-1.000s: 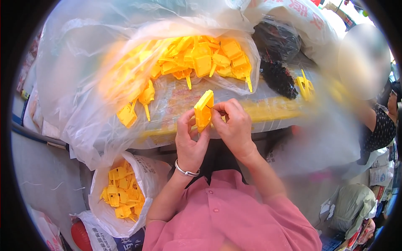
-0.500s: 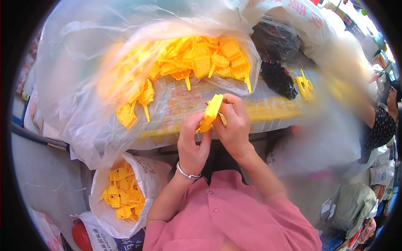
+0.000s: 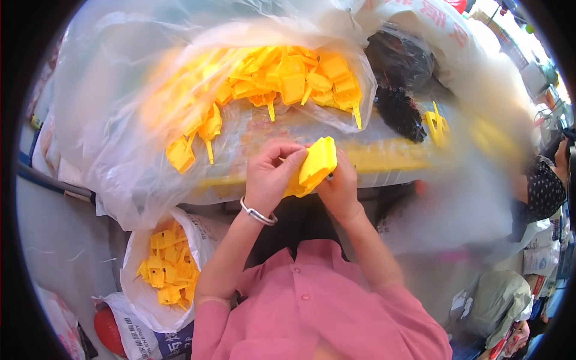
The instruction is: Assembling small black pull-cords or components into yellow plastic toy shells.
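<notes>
Between my hands, above the near edge of the table, is a yellow plastic part point(image 3: 319, 163), boxy and tilted. My left hand point(image 3: 273, 174) pinches it from the left, thumb against its upper side. My right hand point(image 3: 341, 187) grips its right side, the fingertips partly hidden behind it. A small dark spot shows by the right fingers; I cannot make out what it is. Beyond my hands, a heap of similar yellow plastic parts point(image 3: 292, 84), some with thin stems, spills from a clear plastic bag point(image 3: 114, 120) on the table point(image 3: 390, 157).
At my lower left stands a white sack point(image 3: 135, 255) holding more yellow parts. A black bristly bundle point(image 3: 399, 114) and a lone yellow part point(image 3: 436, 124) lie on the table's right side. Another person's patterned sleeve point(image 3: 545, 180) shows at far right. A red round object point(image 3: 109, 331) sits lower left.
The yellow part has been turned so its broad face shows, and it sits slightly farther right. My left hand has shifted up and left around it.
</notes>
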Motion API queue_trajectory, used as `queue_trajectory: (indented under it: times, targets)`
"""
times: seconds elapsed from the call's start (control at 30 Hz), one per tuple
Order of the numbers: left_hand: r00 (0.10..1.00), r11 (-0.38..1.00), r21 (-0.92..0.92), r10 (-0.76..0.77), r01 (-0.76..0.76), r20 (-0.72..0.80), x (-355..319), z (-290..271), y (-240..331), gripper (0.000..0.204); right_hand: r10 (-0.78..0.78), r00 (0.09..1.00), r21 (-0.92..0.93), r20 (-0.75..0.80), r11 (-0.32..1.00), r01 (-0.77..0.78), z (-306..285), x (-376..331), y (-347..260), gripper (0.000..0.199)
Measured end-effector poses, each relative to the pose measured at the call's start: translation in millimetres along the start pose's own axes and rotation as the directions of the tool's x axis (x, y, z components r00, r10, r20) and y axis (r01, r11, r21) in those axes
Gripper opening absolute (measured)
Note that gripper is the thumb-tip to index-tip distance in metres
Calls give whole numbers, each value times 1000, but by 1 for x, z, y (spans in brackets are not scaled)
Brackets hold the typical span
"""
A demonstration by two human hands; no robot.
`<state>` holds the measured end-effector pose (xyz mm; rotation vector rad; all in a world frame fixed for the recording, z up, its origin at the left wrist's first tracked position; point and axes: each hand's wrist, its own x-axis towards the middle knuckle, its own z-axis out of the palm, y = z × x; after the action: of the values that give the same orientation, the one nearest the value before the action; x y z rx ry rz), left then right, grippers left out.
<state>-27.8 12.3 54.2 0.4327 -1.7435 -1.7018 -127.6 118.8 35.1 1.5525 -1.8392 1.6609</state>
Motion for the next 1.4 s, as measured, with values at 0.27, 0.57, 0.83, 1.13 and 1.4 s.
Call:
queue_trajectory:
  times: [0.27, 0.57, 0.83, 1.13, 1.4]
  targets:
    - [990, 972, 199, 135, -122, -51, 19, -10, -14, 11, 118, 993, -7, -11, 993, -118, -19, 12, -15, 27]
    - [997, 960, -272, -73, 66, -15, 22, -17, 19, 14, 350, 884, -119, 311, 937, -329, 6, 9, 13, 36]
    - [987, 945, -291, -126, 150, 100, 20, -16, 14, 15, 91, 980, -57, 177, 995, -82, 6, 20, 3, 24]
    - [996, 977, 196, 75, -84, 53, 9, -25, -7, 24, 503, 784, 534, 364, 577, -618, 5, 15, 12, 10]
    - [976, 853, 496, 60, -159, 209, 3, -28, -12, 13, 380, 841, 479, 386, 696, -534, 5, 21, 7, 9]
